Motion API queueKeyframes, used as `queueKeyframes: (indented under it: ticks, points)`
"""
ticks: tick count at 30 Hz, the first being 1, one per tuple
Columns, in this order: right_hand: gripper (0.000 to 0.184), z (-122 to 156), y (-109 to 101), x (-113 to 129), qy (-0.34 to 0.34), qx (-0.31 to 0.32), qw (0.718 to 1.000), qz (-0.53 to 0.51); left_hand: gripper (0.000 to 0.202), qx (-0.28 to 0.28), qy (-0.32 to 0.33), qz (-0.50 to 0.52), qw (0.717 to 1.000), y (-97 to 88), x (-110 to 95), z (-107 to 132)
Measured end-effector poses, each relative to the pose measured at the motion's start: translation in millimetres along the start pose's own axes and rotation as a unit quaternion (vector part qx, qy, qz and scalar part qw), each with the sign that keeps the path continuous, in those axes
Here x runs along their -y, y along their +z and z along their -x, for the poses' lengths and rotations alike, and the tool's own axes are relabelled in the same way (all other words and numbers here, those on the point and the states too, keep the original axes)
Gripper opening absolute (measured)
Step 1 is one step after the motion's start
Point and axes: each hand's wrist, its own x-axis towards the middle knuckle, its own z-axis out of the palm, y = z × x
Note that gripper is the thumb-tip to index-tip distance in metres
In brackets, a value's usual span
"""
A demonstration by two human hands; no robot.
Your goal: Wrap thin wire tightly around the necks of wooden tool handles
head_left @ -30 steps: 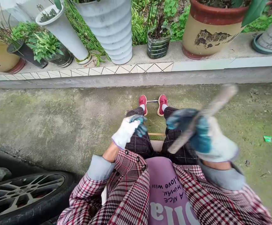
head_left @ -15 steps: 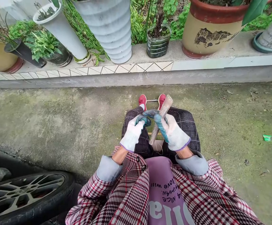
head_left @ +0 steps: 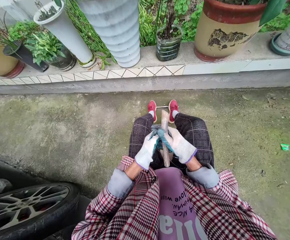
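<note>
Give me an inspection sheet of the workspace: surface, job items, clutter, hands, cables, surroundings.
Surface: concrete floor, with greenish stains.
Job items: one stick, held in front of the body.
Clutter: small green scrap on the floor, far right.
Hands: both gloved; right hand grips the stick; left hand close against it, fingertips partly hidden.
Cables: nothing seen.
Surroundings: flowerpots along a ledge ahead; wheel at lower left.

Gap between left hand [head_left: 147,148] and right hand [head_left: 181,143]: blocked by wooden stick [head_left: 165,122]. Below: 2 trouser legs [head_left: 200,135]. Left of left hand: open concrete floor [head_left: 79,133], until wheel [head_left: 26,202] back-left. Right of right hand: open; small green wrapper [head_left: 284,147] well apart. Ahead: 2 red shoes [head_left: 152,107], then pot-lined ledge [head_left: 147,55] across.
</note>
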Motion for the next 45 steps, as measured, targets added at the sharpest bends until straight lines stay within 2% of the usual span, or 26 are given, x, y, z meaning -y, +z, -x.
queueKeyframes:
  ticks: [3,7,12,14,18,21,25,28,31,35,37,40,42,45]
  points:
    - [0.036,-3.4,-4.3,0.0,0.021,0.012,1.0,-0.012,0.033,0.006,-0.026,0.004,1.0,-3.3,-5.6,3.4]
    - [0.043,-4.3,-8.0,4.3,0.09,0.011,0.994,-0.061,0.042,0.085,-0.081,-0.028,0.993,-10.7,-16.2,8.8]
    - [0.056,-3.5,-1.6,4.2,0.156,0.044,0.972,-0.168,0.045,0.13,-0.147,-0.013,0.981,-17.0,-21.7,5.8]
    - [0.057,-4.4,1.2,-0.2,0.166,0.039,0.967,-0.192,0.041,0.134,-0.167,0.003,0.977,-16.3,-21.5,3.2]
    - [0.058,-8.9,2.6,-11.5,0.178,0.0,0.965,-0.194,0.03,0.102,-0.195,0.005,0.976,-9.9,-21.9,0.2]
    - [0.057,-11.4,-2.2,-17.2,0.165,0.009,0.964,-0.207,0.03,0.094,-0.171,-0.007,0.981,-7.0,-25.3,0.6]
    - [0.051,-10.5,-16.3,-21.1,0.133,0.056,0.969,-0.2,0.033,0.085,-0.138,-0.024,0.987,-12.5,-33.1,2.9]
    - [0.047,-9.1,-22.9,-24.1,0.121,0.039,0.976,-0.176,0.038,0.092,-0.131,-0.057,0.985,-20.1,-37.7,5.2]
    - [0.049,-7.4,-18.3,-26.1,0.126,-0.004,0.975,-0.185,0.043,0.098,-0.13,-0.088,0.983,-25.2,-40.7,9.0]
    - [0.047,-3.3,-4.9,-26.6,0.132,-0.005,0.971,-0.202,0.045,0.111,-0.11,-0.114,0.981,-25.2,-42.5,17.1]
    - [0.043,-1.6,-2.2,-27.3,0.131,-0.016,0.975,-0.177,0.039,0.103,-0.073,-0.158,0.979,-23.5,-41.3,20.5]
    - [0.032,0.7,-7.5,-29.4,0.118,-0.019,0.986,-0.116,0.029,0.054,-0.023,-0.218,0.974,-23.6,-40.7,22.0]
    - [0.024,3.7,-16.6,-29.7,0.113,-0.002,0.991,-0.076,0.026,0.041,-0.033,-0.207,0.977,-27.5,-45.5,21.9]
    - [0.022,12.8,-34.1,-24.2,0.11,0.034,0.993,-0.008,0.031,0.049,-0.069,-0.153,0.985,-37.4,-60.0,23.5]
